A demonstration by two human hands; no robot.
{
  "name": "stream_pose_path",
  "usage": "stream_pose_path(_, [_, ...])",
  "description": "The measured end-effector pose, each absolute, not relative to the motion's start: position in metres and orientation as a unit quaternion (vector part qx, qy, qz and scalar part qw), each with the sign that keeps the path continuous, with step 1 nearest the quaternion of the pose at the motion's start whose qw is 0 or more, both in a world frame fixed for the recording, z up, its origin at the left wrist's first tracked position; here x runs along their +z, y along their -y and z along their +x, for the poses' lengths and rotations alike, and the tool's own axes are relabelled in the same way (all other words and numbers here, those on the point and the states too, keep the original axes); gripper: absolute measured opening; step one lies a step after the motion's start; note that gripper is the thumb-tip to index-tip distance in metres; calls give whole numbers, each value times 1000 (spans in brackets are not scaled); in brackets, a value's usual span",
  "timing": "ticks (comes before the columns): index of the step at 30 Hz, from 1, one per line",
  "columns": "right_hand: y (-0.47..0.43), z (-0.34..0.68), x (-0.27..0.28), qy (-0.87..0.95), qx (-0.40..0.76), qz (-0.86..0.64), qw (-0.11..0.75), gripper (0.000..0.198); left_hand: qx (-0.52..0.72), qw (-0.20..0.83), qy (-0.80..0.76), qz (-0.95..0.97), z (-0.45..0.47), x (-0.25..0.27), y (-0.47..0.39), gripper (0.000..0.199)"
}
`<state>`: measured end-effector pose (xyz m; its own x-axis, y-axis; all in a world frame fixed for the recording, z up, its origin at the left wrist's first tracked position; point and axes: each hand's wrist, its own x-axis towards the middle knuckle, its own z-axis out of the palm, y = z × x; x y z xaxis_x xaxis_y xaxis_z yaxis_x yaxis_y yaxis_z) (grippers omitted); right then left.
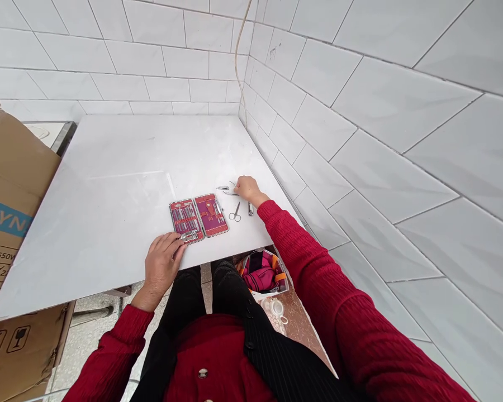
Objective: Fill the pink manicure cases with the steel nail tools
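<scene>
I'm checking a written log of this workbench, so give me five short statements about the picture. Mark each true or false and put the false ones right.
1. The tool case lies open on the white table. True.
2. The scissors are tucked inside the tool case. False: they lie on the table, to the right of it.
3. The left hand is at the near-left part of the tool case. True.
4. The right hand is reaching into the tool case. False: it is beyond the scissors, at a slim metal tool.
5. A cardboard box stands to the left of the table. True.
</scene>
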<state>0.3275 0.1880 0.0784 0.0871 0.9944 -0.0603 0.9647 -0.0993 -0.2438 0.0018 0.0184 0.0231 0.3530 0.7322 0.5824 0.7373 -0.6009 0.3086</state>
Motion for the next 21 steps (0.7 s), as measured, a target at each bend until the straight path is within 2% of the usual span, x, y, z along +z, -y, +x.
stream_pose_path(6, [-167,326,82,606,211,-723,256,17,-347,6,440,-828,25,48,-53,30])
stream_pose_path(11, [-154,312,77,569,338,-660,356,7,-316,-69,467,-823,60,63,-96,33])
stream_pose_path(16, [-146,292,74,551,393,-626,386,7,-330,-165,497,-785,82,74,-112,36])
stream_pose_path(21, [-150,278,81,562,386,-632,369,15,-285,-107,509,-805,90,70,-121,33])
